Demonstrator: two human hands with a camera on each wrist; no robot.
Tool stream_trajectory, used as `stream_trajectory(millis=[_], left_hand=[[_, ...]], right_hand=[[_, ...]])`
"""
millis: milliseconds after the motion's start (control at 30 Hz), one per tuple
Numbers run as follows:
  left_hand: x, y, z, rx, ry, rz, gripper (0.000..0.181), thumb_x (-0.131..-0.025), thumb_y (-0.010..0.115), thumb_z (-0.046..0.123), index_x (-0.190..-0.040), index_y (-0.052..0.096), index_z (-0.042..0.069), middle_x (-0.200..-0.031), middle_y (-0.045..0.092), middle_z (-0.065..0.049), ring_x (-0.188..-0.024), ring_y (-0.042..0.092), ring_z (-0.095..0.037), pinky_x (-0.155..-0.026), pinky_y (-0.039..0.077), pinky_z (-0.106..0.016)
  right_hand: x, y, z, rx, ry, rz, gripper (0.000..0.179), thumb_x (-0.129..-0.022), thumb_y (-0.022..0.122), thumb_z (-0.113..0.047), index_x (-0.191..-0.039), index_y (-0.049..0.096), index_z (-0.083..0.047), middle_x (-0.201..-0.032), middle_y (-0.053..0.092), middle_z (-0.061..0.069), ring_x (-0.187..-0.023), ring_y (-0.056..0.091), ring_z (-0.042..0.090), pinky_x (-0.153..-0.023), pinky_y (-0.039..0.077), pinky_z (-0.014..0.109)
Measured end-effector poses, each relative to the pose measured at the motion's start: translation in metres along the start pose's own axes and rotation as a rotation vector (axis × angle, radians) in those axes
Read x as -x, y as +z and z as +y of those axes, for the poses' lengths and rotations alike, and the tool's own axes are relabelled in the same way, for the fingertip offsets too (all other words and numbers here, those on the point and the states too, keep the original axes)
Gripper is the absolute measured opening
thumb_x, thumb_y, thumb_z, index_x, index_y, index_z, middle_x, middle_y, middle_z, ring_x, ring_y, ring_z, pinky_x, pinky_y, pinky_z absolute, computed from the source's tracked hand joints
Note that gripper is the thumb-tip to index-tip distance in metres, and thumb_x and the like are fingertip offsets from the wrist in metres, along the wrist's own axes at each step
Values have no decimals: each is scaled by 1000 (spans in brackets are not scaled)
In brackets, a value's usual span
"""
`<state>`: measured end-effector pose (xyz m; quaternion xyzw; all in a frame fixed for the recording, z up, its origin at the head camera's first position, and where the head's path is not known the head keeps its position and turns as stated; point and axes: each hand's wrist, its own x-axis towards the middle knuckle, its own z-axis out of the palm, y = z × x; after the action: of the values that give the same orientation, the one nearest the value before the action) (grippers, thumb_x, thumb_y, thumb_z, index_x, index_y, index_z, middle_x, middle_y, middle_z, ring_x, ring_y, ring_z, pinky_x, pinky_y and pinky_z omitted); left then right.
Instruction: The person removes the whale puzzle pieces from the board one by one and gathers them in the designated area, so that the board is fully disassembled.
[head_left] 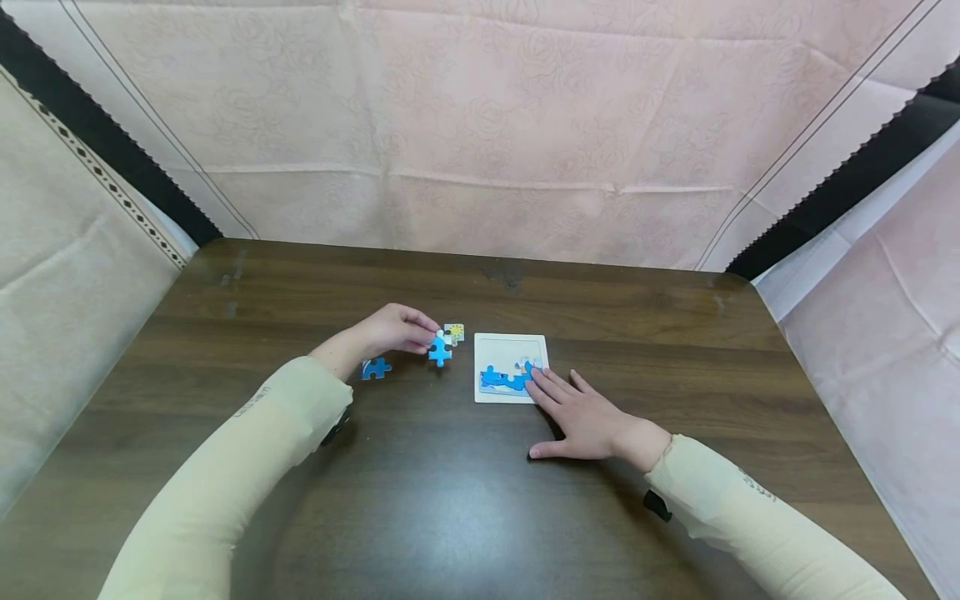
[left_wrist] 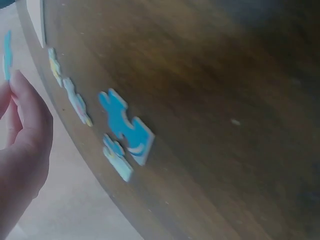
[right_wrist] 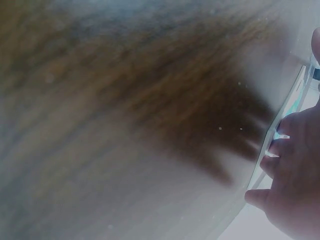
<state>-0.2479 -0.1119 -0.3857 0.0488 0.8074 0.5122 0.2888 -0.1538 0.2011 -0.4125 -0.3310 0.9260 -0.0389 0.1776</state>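
My left hand (head_left: 395, 327) pinches a blue jigsaw piece (head_left: 439, 351) between thumb and fingertips, raised over the table. In the left wrist view that held piece (left_wrist: 7, 54) is seen edge-on. A white puzzle board (head_left: 510, 343) lies flat to its right, with blue pieces (head_left: 498, 380) fitted along the lower part of its frame. My right hand (head_left: 585, 417) has its fingers spread, the fingertips touching the board's lower right corner and the pieces there. A yellow-patterned piece (head_left: 455, 332) lies just beyond the held one. Another blue piece (head_left: 377, 368) rests under the left wrist.
In the left wrist view, several loose pieces lie on the wood, among them a blue piece (left_wrist: 127, 125), a pale one (left_wrist: 117, 157) and a slim white one (left_wrist: 77, 102). The brown table (head_left: 420, 500) ends at a pale cloth backdrop (head_left: 487, 125).
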Motion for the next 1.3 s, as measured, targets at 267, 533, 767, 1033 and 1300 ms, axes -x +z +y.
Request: stream_trajectory(millis=[267,533,767,1033,1300], left_hand=[[4,-7,-13,-26,-22,-15,33,-92,58,10,-121,56,-5,-115,60,-20,-83,62,-13,-86,54,-29],[6,-10,-22,-94,-45,-10,31,-92,57,11,-119,58,-4,-116,60,-20,-84,63,-14,-82,55,-27],[8,-10,-25,-153,-34,10,29,-91,58,10,-117,59,-5,-114,61,-21,-79,63,-14,-82,55,-29],[10,-9,-27,-204,-28,44,30,-91,58,10,-117,59,-5,-113,61,-22,-81,63,-16,-82,56,-31],[10,-13,-25,-234,-30,47,30,-94,55,14,-117,59,-4,-114,61,-22,-88,63,-22,-85,55,-34]], right_hand=[[1,1,0,-8,1,-1,92,-82,51,-66,-149,21,-10,-158,12,10,-146,11,30,-115,10,59],[0,2,1,-1,-1,7,92,-83,50,-67,-149,20,-11,-158,12,10,-146,11,29,-115,10,58],[0,3,1,1,-3,10,92,-83,50,-67,-149,20,-10,-158,11,10,-146,11,29,-115,9,58],[0,1,1,-7,-9,13,91,-83,51,-65,-149,21,-10,-158,12,11,-145,12,29,-115,9,59],[0,2,2,-16,-13,17,91,-83,50,-66,-149,21,-10,-158,12,10,-145,13,29,-115,9,58]])
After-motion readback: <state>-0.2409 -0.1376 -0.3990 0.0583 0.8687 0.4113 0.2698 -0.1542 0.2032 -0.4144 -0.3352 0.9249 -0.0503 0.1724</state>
